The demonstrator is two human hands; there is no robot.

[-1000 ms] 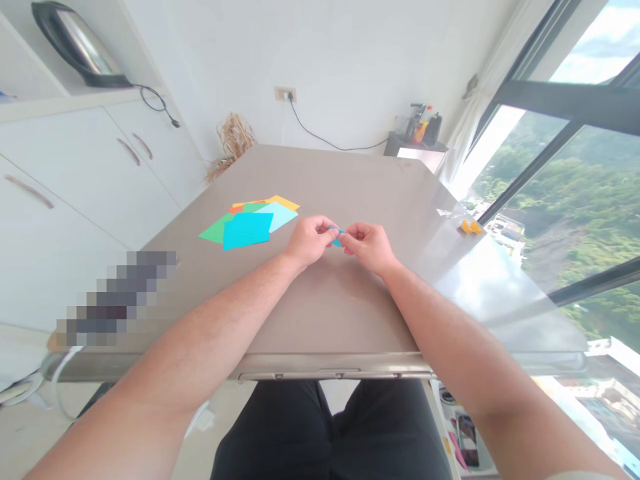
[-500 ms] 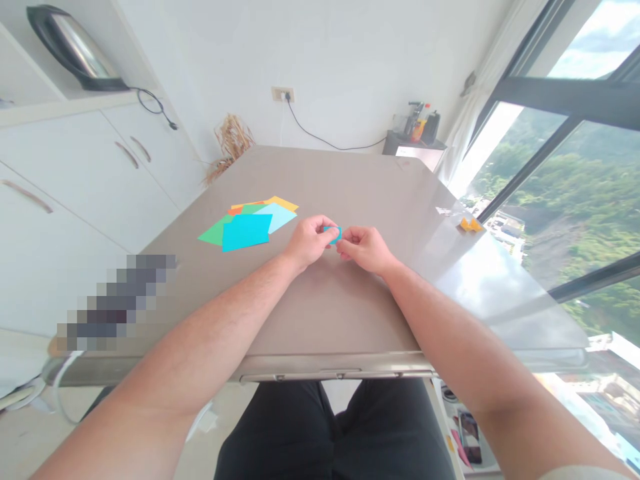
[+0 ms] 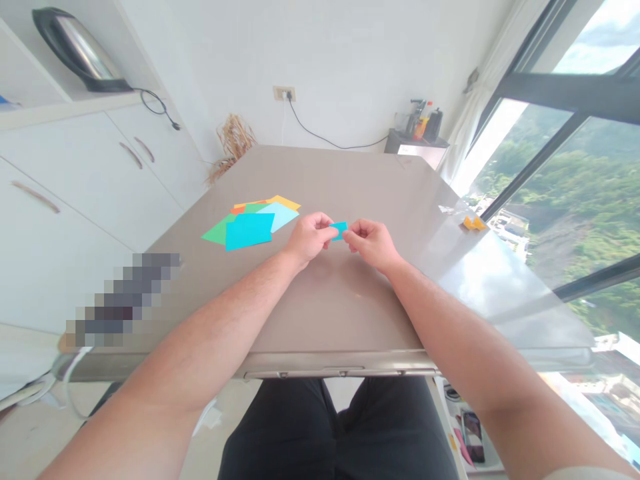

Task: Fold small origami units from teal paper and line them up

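Observation:
Between my two hands is a small piece of blue paper [image 3: 339, 230], seemingly folded, raised over the middle of the table. My left hand [image 3: 311, 239] pinches its left side between thumb and fingers. At its right edge, my right hand [image 3: 371, 243] closes thumb and fingertips on the paper. Parts of the paper are covered by the fingers. To the left lies a spread of coloured sheets, with a bright blue sheet [image 3: 249, 231] on top, a green sheet [image 3: 219, 231], a pale blue sheet [image 3: 283, 217] and a yellow sheet [image 3: 287, 203] beneath.
An orange folded paper piece [image 3: 474, 223] sits near the table's right edge by the window. The brown table [image 3: 325, 180] reaches toward the wall. A blurred-out dark object [image 3: 125, 300] is at the left edge. Below, an open drawer [image 3: 475, 447] holds a phone.
My hands have drawn slightly apart, and more of the blue paper shows between them. Both hands keep hold of it. The view has shifted a little.

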